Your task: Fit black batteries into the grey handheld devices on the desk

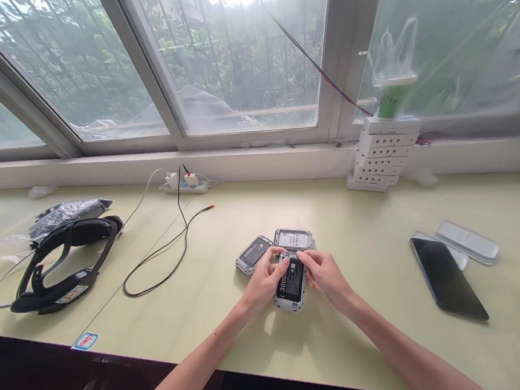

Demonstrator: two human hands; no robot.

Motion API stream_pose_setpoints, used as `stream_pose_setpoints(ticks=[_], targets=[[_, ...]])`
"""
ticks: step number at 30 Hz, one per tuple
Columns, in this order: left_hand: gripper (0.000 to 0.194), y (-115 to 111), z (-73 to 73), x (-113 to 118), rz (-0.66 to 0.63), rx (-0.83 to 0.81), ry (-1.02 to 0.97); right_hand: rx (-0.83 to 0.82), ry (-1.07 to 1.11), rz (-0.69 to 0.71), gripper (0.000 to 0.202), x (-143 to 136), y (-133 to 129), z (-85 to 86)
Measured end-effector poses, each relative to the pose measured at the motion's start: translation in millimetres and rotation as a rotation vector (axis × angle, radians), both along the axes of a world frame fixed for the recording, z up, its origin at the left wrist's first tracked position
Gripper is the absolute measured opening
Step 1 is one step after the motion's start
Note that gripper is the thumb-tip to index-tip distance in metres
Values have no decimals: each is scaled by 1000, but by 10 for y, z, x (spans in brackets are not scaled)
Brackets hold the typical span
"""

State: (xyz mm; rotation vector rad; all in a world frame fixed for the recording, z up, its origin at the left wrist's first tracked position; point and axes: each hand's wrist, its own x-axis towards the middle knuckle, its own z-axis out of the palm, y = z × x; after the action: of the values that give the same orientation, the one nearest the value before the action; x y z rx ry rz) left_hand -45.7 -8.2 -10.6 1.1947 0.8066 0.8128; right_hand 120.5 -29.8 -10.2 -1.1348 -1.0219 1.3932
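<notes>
Between my two hands is a small white device with its back off, showing a black battery marked 3000. My left hand grips its upper left side, thumb on the battery's face. At its upper right corner, my right hand pinches the edge between thumb and fingers. Just beyond on the table lies a similar opened device with a 3000mAh battery in it. Beside that one rests another opened device with a white label showing, its lower part hidden by my hands.
A black phone overlaps pale covers on the right. At left lie a black headset, a plastic-wrapped item and a looped black cable. Near the window stand a power strip and stacked white boxes topped by a green cup.
</notes>
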Motion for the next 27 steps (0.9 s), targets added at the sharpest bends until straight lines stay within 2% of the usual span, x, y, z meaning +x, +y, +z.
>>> stream_pose_setpoints(ticks=[5, 10, 27], targets=[[43, -10, 6, 26, 86, 20, 23, 42, -38, 24, 44, -27, -4, -9], [35, -18, -3, 42, 147, 25, 45, 17, -68, 52, 42, -37, -15, -18], [31, 13, -56, 24, 151, 7, 77, 60, -111, 54, 39, -45, -13, -43]])
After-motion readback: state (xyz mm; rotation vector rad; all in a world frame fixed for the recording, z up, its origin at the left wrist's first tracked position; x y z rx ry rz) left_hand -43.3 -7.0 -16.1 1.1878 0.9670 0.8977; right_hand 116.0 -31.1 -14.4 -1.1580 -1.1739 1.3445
